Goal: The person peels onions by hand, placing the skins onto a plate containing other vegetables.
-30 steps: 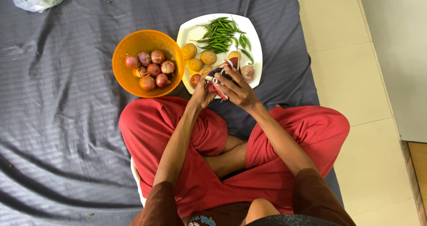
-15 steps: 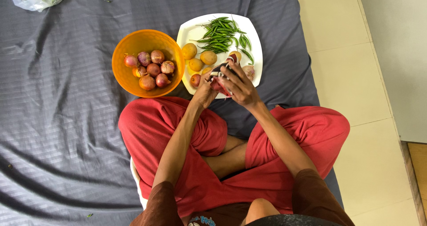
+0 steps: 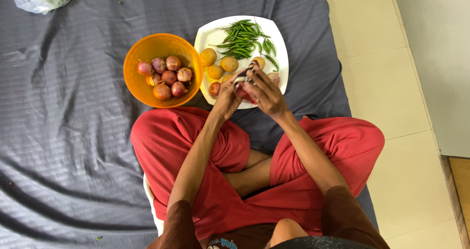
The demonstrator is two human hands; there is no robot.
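Both hands' fingers (image 3: 254,85) clamped round one dark red-skinned onion (image 3: 243,90), skin curling loose; tool, if any, hidden. Left hand (image 3: 226,99) cups, right hand (image 3: 267,96) works the top. Likely firm, papery, slippery: grip the sides. White square plate (image 3: 208,36) just beyond; orange plastic bowl (image 3: 147,50) further left.

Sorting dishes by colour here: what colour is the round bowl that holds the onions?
Orange. The bowl shows clearly in the head view, left of the white plate.

A person sits cross-legged on a grey cloth (image 3: 63,107), the left hand (image 3: 226,99) and right hand (image 3: 267,96) closed together around a dark red onion (image 3: 243,84) above a white plate (image 3: 208,36) of green chillies (image 3: 245,41), beside an orange bowl (image 3: 147,48) of onions.
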